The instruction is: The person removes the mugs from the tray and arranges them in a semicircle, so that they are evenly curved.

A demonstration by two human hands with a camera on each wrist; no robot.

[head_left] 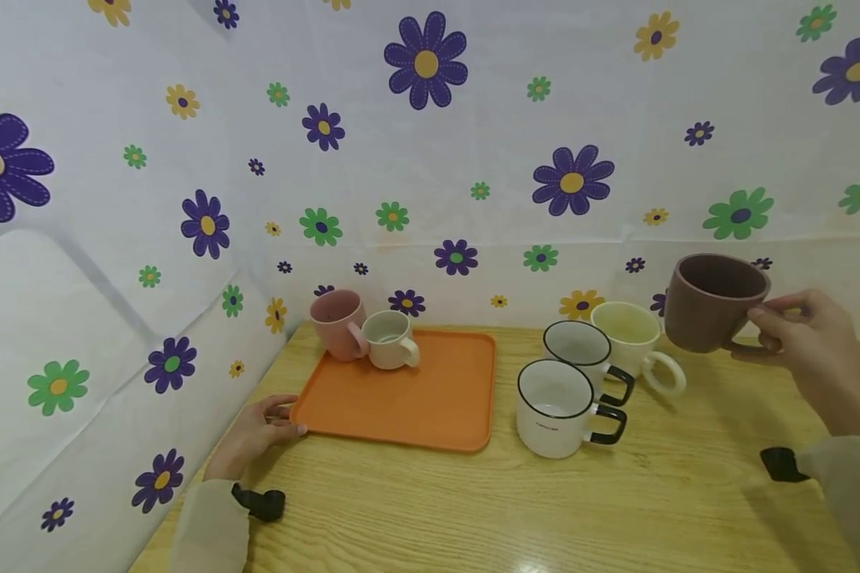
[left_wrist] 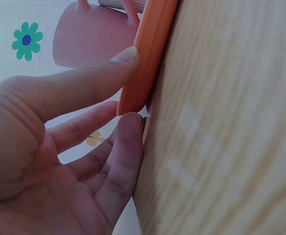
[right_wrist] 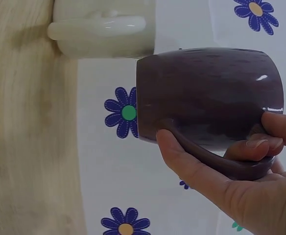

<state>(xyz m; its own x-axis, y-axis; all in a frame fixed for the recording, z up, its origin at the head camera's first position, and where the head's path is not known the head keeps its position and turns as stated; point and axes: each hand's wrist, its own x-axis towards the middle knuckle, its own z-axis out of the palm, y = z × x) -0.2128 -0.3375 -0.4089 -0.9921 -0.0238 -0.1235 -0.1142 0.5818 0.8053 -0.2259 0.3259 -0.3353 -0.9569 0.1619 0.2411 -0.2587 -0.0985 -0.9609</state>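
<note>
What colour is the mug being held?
The mug is purplish brown, best seen in the right wrist view.

Head camera: high, near side of orange tray (head_left: 416, 406), facing forward and down, wide. Left wrist: low, tight on tray's near-left corner, turned sideways; shares corner and pink mug (head_left: 335, 328) with head. Right wrist: right of tray, close on brown mug (head_left: 709, 310), also in head view.

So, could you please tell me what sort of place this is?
It looks like an indoor tabletop corner, perhaps set up for filming: a flower-printed sheet hangs behind and to the left of a wood-grain table, which bears an orange tray and several mugs.
</note>
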